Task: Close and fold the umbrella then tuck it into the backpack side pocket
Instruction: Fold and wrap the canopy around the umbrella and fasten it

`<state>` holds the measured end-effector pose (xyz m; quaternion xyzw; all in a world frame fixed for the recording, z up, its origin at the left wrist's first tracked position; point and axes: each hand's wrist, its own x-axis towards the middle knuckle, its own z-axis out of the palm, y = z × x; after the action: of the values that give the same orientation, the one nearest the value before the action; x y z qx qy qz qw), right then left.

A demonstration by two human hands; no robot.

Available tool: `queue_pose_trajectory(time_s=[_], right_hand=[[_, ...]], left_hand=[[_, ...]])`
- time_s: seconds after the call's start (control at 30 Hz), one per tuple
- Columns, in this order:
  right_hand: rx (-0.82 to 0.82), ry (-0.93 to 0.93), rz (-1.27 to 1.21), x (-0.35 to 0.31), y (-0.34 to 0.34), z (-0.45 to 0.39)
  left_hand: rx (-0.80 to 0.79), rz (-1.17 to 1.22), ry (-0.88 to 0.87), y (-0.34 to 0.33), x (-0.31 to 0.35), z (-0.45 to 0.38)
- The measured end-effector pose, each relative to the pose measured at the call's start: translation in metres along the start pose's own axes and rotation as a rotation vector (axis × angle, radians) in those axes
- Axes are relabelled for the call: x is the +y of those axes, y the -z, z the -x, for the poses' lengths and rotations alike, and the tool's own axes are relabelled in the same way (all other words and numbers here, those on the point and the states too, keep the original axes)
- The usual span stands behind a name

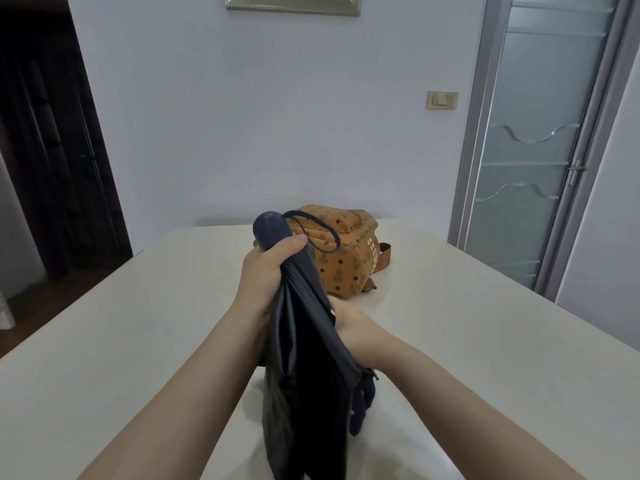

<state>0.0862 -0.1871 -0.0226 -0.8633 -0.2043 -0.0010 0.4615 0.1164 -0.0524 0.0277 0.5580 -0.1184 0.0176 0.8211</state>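
left hand (265, 271) gripping umbrella (304, 358) — backpack (346, 251) behind

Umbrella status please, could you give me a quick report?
Left hand grips umbrella by the handle; right hand holds canopy, fingers hidden. Umbrella closed, fabric loose. Backpack lies beyond on table; nothing between.

White table (485, 341), smooth matte top, rounded far corners, far edge close to the wall. One brown backpack (346, 258) with a dark repeating print lies directly on it near the far edge, about centre, gold studs on its right side. Brown strap (383, 259) trails onto the tabletop at its right.
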Motion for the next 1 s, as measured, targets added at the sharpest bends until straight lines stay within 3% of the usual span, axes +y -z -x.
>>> queue_pose_trajectory(time_s=[0.37,0.53,0.63,0.73,0.83,0.9,0.93,1.0], right_hand=[[0.02,-0.106,-0.012,0.007,0.007,-0.006],[0.095,-0.143,0.068,0.004,0.015,-0.008],[0.135,-0.199,0.183,0.002,0.027,-0.011],[0.191,-0.24,0.324,0.004,0.037,-0.015],[0.234,-0.269,0.444,0.008,0.046,-0.019],[0.237,-0.281,0.522,0.01,0.05,-0.023],[0.237,-0.283,0.557,0.011,0.051,-0.025],[0.234,-0.266,0.623,0.011,0.05,-0.027]], left_hand=[[-0.103,0.345,-0.001,-0.012,-0.007,0.003],[-0.051,0.226,0.059,-0.003,-0.014,-0.012],[0.031,0.045,0.06,0.002,-0.018,-0.02],[-0.034,-0.156,0.006,0.008,-0.012,-0.019],[-0.019,-0.762,-0.041,0.016,0.002,-0.01],[0.106,-1.284,-0.207,0.016,0.011,-0.001],[0.127,-1.419,-0.333,0.012,0.015,0.004],[-0.007,-1.437,-0.554,-0.001,0.017,0.016]])
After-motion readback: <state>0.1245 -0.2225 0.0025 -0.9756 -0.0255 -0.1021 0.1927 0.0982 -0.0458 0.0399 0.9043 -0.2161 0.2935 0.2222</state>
